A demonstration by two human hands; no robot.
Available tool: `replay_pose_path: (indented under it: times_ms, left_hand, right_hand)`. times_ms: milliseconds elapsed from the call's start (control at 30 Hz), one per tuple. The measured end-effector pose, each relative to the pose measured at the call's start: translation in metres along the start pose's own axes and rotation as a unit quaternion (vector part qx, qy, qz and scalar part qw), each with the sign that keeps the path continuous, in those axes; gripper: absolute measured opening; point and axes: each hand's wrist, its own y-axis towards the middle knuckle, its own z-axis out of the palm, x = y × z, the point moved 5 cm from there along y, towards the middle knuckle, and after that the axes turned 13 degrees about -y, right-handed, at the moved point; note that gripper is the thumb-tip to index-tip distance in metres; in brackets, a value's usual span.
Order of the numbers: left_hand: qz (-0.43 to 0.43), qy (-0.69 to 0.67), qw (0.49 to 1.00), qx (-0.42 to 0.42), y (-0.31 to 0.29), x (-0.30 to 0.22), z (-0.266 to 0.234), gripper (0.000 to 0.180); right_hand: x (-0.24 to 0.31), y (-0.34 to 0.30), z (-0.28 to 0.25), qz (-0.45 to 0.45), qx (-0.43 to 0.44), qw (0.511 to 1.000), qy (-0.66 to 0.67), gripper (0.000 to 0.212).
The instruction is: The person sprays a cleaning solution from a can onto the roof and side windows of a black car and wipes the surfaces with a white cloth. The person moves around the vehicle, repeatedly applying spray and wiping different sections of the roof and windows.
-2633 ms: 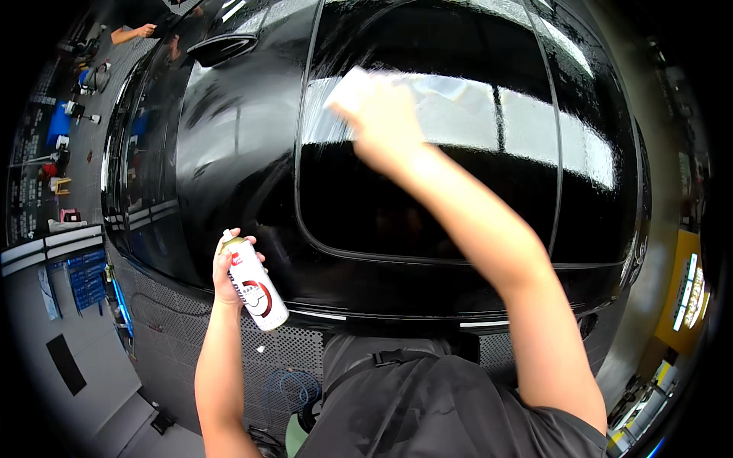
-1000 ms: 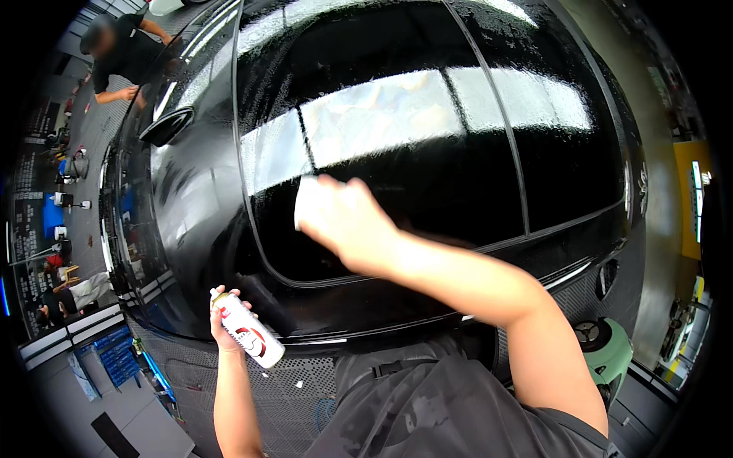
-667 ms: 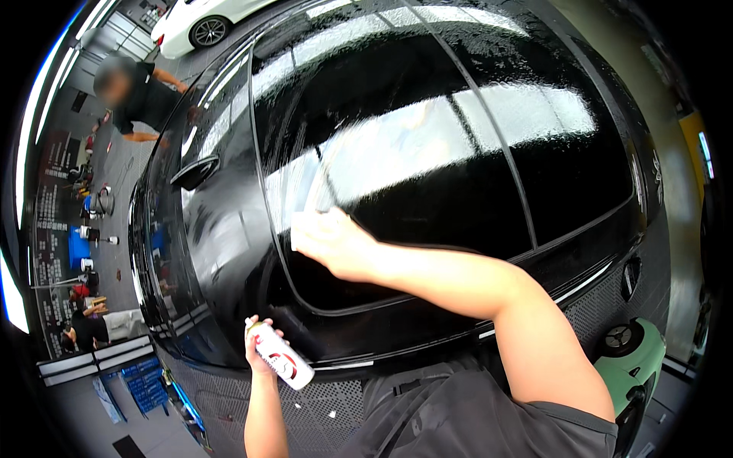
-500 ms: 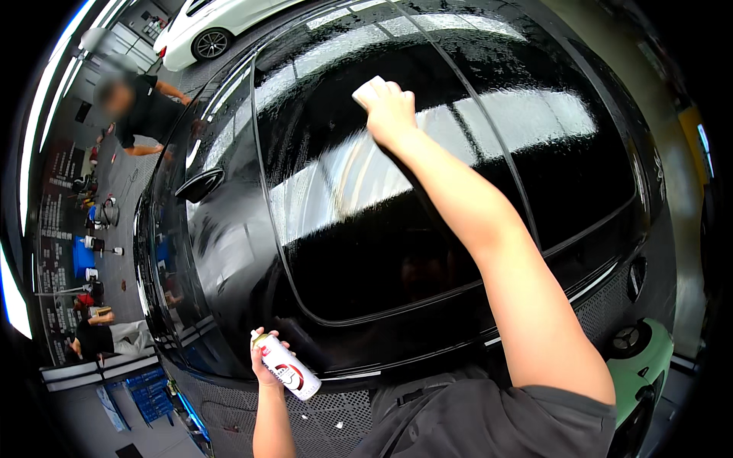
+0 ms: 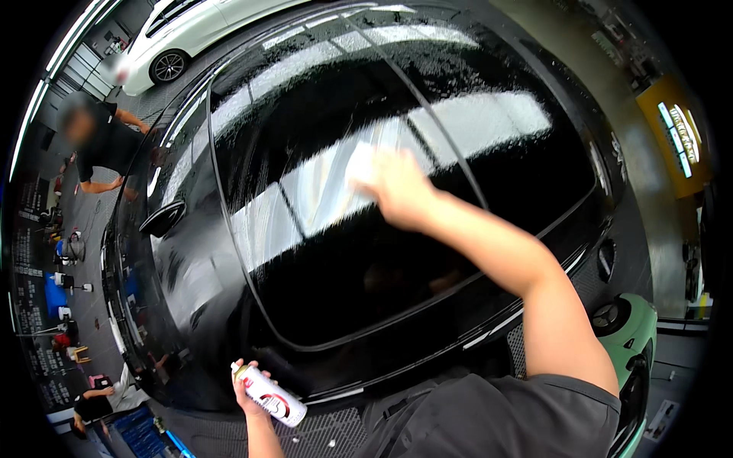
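Note:
My right hand (image 5: 402, 192) is smeared by motion over the glossy black glass roof (image 5: 328, 286) of a black car. Its fingers are closed around a white wiping pad (image 5: 361, 165), which appears pressed to the glass; whether it is cloth or sponge I cannot tell. Pale streaks show around the pad, and wet beads cover the roof's far part and right side. Low at the left, beside the car's near edge, my left hand (image 5: 244, 388) grips a white aerosol can (image 5: 273, 398) with red marks, tilted with its nozzle end up and left.
A black fin antenna (image 5: 163, 219) rises from the roof at left. Beyond the car's left side stands a person in black (image 5: 107, 145); another person (image 5: 93, 404) is at the lower left. A white car (image 5: 191, 38) stands behind, a green car (image 5: 632, 343) at right.
My right hand has drawn the white pad down the glass toward me, its elbow bending more. My left hand still holds the aerosol can. The whole view has shifted slightly.

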Motion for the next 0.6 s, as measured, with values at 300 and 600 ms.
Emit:
replay_pose_path:
  times_ms: [300, 600]
  left_hand:
    - [0.007, 0.011, 1.0, -0.006, 0.004, -0.001, 0.0, 0.056]
    - [0.002, 0.01, 1.0, 0.012, 0.011, 0.001, -0.001, 0.055]
  right_hand:
    - [-0.044, 0.037, 0.027, 0.074, -0.025, 0.996, -0.038, 0.04]
    - [-0.085, 0.035, 0.024, 0.114, -0.051, 0.991, -0.037, 0.035]
